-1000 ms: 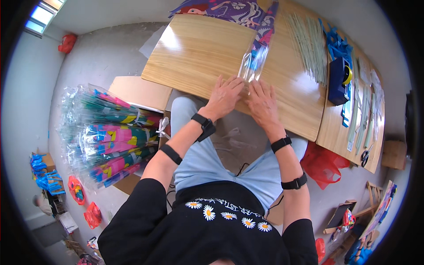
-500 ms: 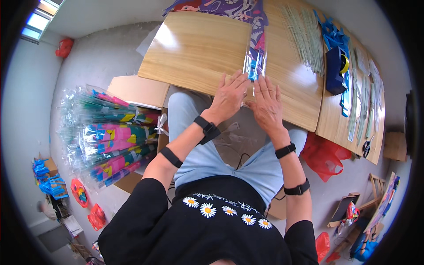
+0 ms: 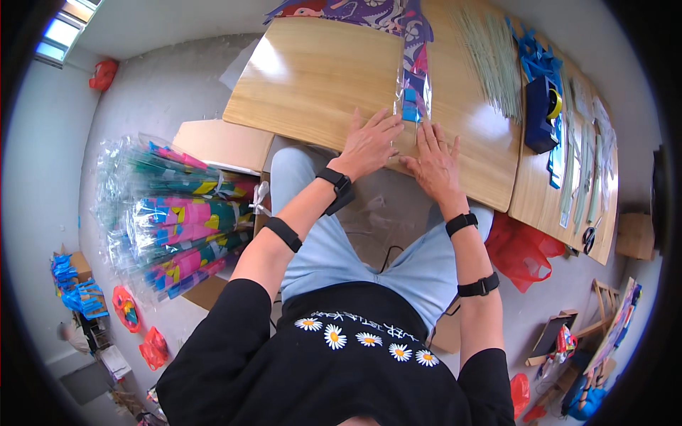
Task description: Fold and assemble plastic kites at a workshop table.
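A long, narrow clear plastic sleeve lies lengthwise on the wooden table, pointing toward me. Inside it is a folded purple patterned sheet with pink patches and a blue piece at the near end. My left hand rests at the table's front edge, left of the sleeve's near end, fingers stretched out. On the other side, my right hand lies with its fingers extended over the edge, fingertips by the sleeve's lower right corner. Whether either hand touches the film is hard to see. Both hands appear to hold nothing.
More purple printed sheets lie at the table's far edge. To the right are thin pale sticks, blue ribbons, a tape dispenser and scissors. Wrapped colourful bundles sit in a box at left.
Both hands have shifted slightly to the right, and the right hand has also drawn a little toward me. The sleeve's blue near end, partly covered before, now shows more fully.
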Demonstrator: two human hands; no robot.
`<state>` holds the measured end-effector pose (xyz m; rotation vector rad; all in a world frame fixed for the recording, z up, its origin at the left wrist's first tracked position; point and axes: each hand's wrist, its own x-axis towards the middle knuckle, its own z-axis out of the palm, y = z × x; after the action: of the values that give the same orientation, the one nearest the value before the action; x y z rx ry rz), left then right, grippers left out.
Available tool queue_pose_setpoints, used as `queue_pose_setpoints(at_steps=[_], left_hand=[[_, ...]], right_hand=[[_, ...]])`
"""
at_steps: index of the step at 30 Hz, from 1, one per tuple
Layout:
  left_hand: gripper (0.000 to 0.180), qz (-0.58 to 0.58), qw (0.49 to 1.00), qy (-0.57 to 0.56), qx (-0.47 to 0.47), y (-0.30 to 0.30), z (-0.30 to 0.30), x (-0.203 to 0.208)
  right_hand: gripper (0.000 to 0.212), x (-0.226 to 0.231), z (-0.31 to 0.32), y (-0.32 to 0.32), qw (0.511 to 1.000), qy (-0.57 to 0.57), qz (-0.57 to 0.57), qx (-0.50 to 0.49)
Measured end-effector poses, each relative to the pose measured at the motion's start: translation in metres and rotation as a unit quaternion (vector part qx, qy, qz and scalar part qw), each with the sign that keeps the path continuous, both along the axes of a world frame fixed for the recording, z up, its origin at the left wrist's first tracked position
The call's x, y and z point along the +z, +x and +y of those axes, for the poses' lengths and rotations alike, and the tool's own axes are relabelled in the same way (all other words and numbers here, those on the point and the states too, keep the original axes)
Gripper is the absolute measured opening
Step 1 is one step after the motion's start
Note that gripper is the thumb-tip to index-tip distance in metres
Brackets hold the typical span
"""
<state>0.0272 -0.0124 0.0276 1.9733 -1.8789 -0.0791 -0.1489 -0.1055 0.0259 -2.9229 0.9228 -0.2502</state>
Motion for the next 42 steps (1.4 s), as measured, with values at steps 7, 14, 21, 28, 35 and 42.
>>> queue_pose_setpoints(at_steps=[7, 14, 21, 28, 35, 42], left_hand=[[0.036, 0.014, 0.999, -0.029, -0.04, -0.001, -0.018, -0.002], [0.044, 0.004, 0.997, 0.015, -0.071, -0.029, 0.012, -0.001], [0.068, 0.06, 0.994, 0.061, -0.07, -0.042, 0.024, 0.002], [0.059, 0.07, 0.993, 0.059, -0.074, -0.026, 0.007, -0.005], [0.032, 0.123, 0.99, 0.042, -0.048, -0.014, -0.006, -0.011], [0.026, 0.172, 0.983, 0.016, -0.065, -0.005, -0.008, -0.015]], right_hand=[[0.065, 0.007, -0.022, 0.016, 0.997, 0.031, -0.072, 0.008], [0.069, 0.013, -0.049, 0.053, 0.999, 0.033, -0.031, 0.016], [0.071, -0.018, -0.074, 0.067, 0.999, 0.011, -0.004, -0.038], [0.036, 0.019, -0.077, 0.047, 0.973, 0.095, -0.209, -0.039], [0.011, 0.0, 0.003, -0.013, 0.939, 0.21, -0.272, 0.001], [0.008, -0.007, 0.024, 0.001, 0.959, 0.126, -0.252, 0.04]])
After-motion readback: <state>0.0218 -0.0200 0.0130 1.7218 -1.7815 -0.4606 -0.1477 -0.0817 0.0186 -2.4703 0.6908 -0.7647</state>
